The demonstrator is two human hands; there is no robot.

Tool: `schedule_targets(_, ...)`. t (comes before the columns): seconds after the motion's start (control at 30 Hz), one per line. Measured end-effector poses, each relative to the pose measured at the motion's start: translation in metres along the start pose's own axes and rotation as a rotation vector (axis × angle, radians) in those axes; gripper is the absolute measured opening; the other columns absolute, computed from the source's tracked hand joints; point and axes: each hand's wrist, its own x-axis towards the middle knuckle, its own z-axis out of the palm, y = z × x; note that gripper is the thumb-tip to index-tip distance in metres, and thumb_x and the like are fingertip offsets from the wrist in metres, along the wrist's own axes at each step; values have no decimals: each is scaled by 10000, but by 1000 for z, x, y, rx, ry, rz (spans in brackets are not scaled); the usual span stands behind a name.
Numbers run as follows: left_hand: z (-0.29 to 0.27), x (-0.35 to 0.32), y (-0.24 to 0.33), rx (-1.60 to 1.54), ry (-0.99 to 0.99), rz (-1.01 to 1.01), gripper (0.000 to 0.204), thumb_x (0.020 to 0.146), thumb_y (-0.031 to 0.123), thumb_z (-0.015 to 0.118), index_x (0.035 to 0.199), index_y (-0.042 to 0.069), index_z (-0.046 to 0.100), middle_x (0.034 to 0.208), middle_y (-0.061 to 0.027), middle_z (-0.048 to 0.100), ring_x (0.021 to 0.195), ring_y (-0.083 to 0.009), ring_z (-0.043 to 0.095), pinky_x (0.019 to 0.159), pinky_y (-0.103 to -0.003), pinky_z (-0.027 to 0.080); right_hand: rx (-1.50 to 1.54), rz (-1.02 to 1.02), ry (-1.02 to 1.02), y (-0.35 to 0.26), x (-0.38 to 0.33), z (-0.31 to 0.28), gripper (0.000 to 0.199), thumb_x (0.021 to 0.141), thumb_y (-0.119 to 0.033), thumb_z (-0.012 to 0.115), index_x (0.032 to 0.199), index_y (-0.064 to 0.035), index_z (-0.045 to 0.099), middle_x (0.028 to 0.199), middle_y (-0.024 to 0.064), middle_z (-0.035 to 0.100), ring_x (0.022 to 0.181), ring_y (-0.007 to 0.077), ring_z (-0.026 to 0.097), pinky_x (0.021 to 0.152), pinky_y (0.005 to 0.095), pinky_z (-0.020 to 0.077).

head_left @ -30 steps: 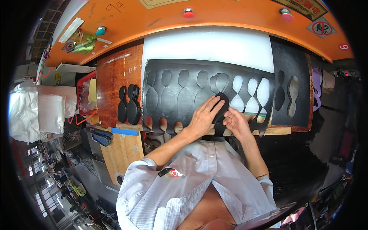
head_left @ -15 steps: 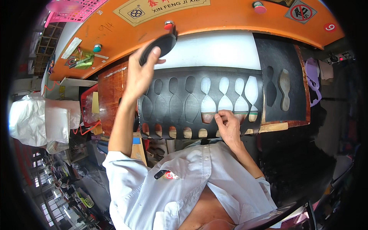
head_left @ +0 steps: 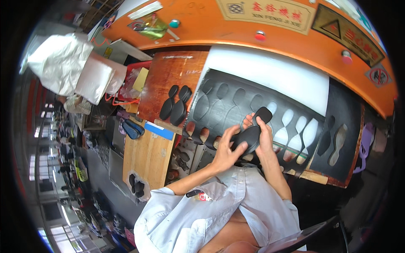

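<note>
Over the near edge of the black sheet, my left hand and my right hand hold black sole-shaped pieces between them. They look like a small stack; how many is hidden. My left fingers wrap the wider end and my right fingers clasp the side near the narrow waist. Several sole-shaped holes run along the sheet's right part, showing white beneath, while its left part bears sole outlines with the black still in place. Two stacks of black soles lie on the reddish-brown board left of the sheet.
An orange machine beam with knobs spans the far side. A metal sole-shaped cutting die lies on a dark sheet at right. At left are a wooden stand, a red crate and white plastic bags.
The black soles in my left hand have come down from near the beam to my front. My right hand has left the sheet's edge and grips them too. The view has turned left.
</note>
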Motion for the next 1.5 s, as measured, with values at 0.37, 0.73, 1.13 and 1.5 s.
schedule_targets(0.37, -129, 21, -37, -256, 258, -111, 417, 1032, 162, 696, 1378, -54, 609, 1278, -118, 692, 1143, -152, 649, 1023, -300, 505, -428, -1, -185, 90, 41, 121, 379, 1059, -334, 649, 1127, 39, 640, 1169, 176, 753, 1013, 186, 691, 915, 322, 550)
schedule_targets(0.73, -349, 87, -126, 293, 624, -118, 366, 976, 177, 723, 1266, -45, 705, 1108, -196, 771, 1034, -233, 723, 916, -352, 542, -973, -496, -217, 127, 57, 152, 333, 1036, -160, 680, 1298, 44, 648, 1085, 128, 760, 924, 145, 700, 806, 295, 563)
schedule_targets(1.13, -269, 96, -77, 689, 264, 450, 491, 906, 139, 732, 1354, -30, 625, 1356, -233, 611, 1287, -420, 553, 1126, -504, 416, -705, -29, 526, 41, -55, -6, 238, 991, -185, 729, 1090, 31, 731, 927, 71, 741, 746, 146, 759, 503, 238, 438)
schedule_targets(1.5, -51, 154, -29, 611, -886, 905, 787, 756, 72, 755, 1507, 57, 520, 1608, -185, 438, 1530, -382, 372, 1262, -508, 337, -245, -41, 253, 33, -40, -19, 174, 986, -192, 752, 961, -23, 717, 711, 41, 690, 602, 89, 663, 476, 203, 420)
